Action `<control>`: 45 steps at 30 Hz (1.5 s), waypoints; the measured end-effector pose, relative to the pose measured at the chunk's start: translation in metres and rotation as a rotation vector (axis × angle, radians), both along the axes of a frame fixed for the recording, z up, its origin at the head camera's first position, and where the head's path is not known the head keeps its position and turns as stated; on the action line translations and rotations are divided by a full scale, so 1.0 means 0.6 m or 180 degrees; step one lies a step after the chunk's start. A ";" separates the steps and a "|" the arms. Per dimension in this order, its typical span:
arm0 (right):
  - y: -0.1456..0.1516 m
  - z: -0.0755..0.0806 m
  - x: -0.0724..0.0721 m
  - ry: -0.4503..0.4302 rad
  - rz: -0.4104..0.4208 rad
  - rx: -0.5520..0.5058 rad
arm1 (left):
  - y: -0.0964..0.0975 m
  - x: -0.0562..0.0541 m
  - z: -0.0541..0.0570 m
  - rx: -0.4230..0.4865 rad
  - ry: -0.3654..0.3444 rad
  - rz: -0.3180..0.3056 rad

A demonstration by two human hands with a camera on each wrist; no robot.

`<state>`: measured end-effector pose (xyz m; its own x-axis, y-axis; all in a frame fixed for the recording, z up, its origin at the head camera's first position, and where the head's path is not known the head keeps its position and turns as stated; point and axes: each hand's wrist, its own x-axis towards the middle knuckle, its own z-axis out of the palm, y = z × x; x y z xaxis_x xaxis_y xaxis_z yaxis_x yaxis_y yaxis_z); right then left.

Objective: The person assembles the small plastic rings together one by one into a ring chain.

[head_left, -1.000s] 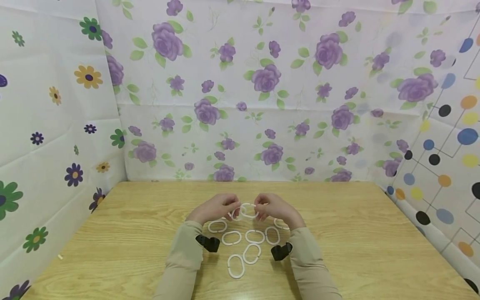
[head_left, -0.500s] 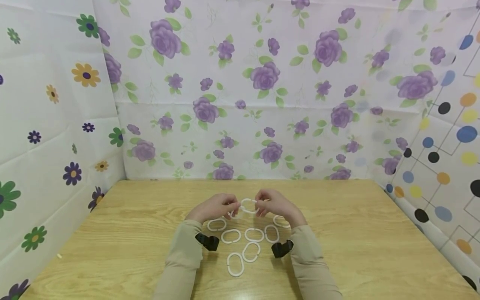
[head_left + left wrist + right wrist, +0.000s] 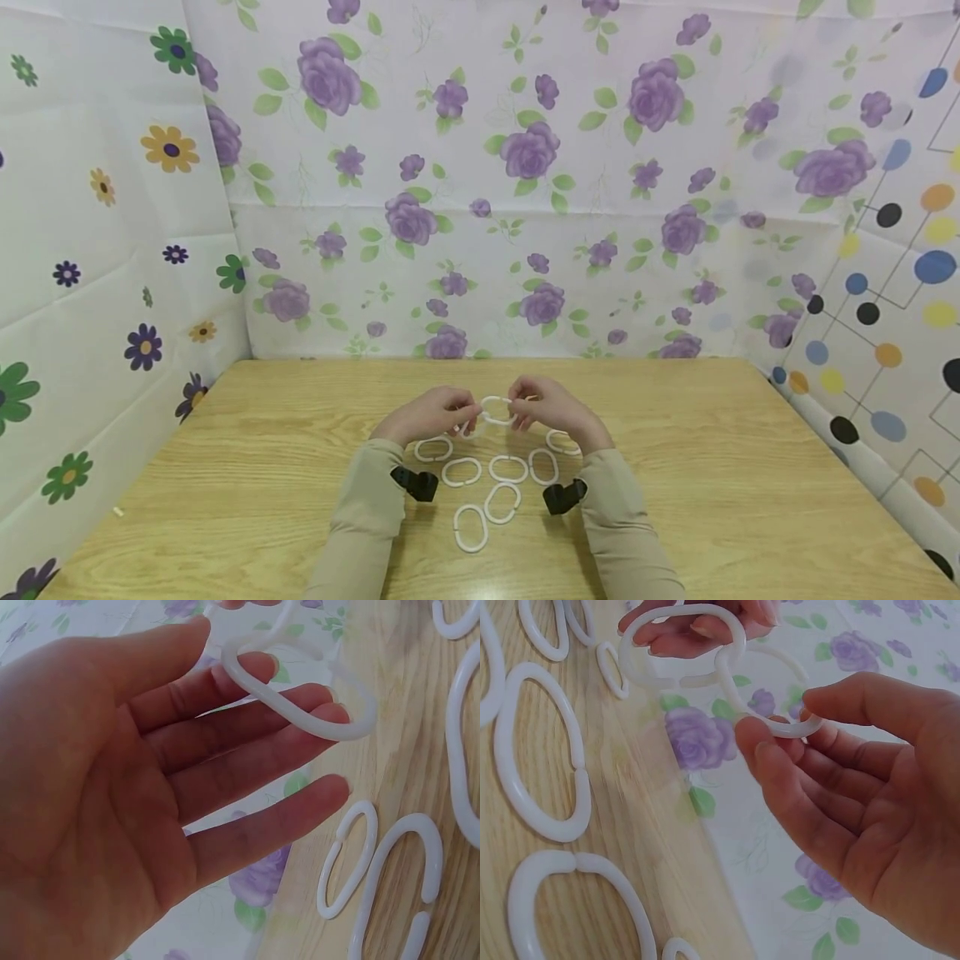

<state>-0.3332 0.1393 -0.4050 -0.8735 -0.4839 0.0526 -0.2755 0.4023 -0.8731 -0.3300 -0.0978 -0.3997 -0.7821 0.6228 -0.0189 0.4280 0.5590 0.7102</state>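
Note:
Between the two hands, two white plastic chain links are hooked through each other. My right hand pinches one link between thumb and fingers. The second link hangs from it, in front of the left fingers. My left hand has its fingers spread and nearly straight, with the thumb apart from the index finger; whether the fingertips touch the link is hard to tell. From the head view the left hand hides most of the second link. Each link has a small gap in its side.
Several loose white links lie on the wooden table, including one oval link nearest the person and another link near the right wrist. A small pale piece lies at the left edge. Floral cloth stands behind the table.
The link between the hands has risen slightly, and less of the second link shows by the left fingers. The right hand has lifted a little. The loose links stay in place.

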 end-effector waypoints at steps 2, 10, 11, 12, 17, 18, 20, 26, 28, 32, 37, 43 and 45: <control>-0.001 0.002 -0.001 0.0148 0.0022 0.0010 | 0.000 0.000 0.000 -0.0018 0.0017 0.0005; -0.010 0.008 0.001 0.0612 0.0081 0.0035 | 0.005 -0.005 -0.010 -0.0031 -0.0200 -0.0092; -0.011 0.008 0.002 0.0644 0.0103 0.0033 | 0.006 -0.005 -0.011 -0.0032 -0.0215 -0.0108; -0.012 0.009 0.002 0.0676 0.0122 0.0043 | 0.006 -0.004 -0.011 -0.0035 -0.0213 -0.0123; -0.012 0.008 0.002 0.0691 0.0209 0.0189 | 0.006 -0.004 -0.011 -0.0045 -0.0008 -0.0161; -0.012 0.007 0.001 0.0664 0.0211 0.0217 | 0.005 -0.004 -0.010 -0.0046 0.0038 -0.0159; -0.011 0.005 -0.001 0.0612 0.0197 0.0257 | 0.003 -0.003 -0.007 -0.0054 0.0122 -0.0128; -0.010 -0.006 -0.003 0.0606 0.0209 0.0820 | -0.004 -0.003 -0.002 -0.0010 0.0256 -0.0021; -0.010 -0.011 -0.001 0.0613 0.0327 0.1133 | -0.006 -0.003 -0.001 0.0015 0.0261 -0.0016; -0.011 -0.019 0.003 0.0468 0.0533 0.1526 | -0.008 -0.004 -0.001 0.0041 0.0286 -0.0038; -0.013 -0.026 0.007 0.0260 0.0603 0.1642 | -0.008 -0.004 0.000 0.0035 0.0260 -0.0032; -0.014 -0.026 0.008 0.0212 0.0620 0.1703 | -0.007 -0.004 -0.001 0.0002 0.0256 -0.0021; -0.014 -0.026 0.009 0.0171 0.0616 0.1696 | -0.007 -0.004 -0.002 -0.0007 0.0258 -0.0028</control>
<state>-0.3280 0.1309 -0.4206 -0.7691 -0.6067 -0.2008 -0.4263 0.7212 -0.5460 -0.3322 -0.1021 -0.4007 -0.7757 0.6296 0.0429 0.4889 0.5566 0.6717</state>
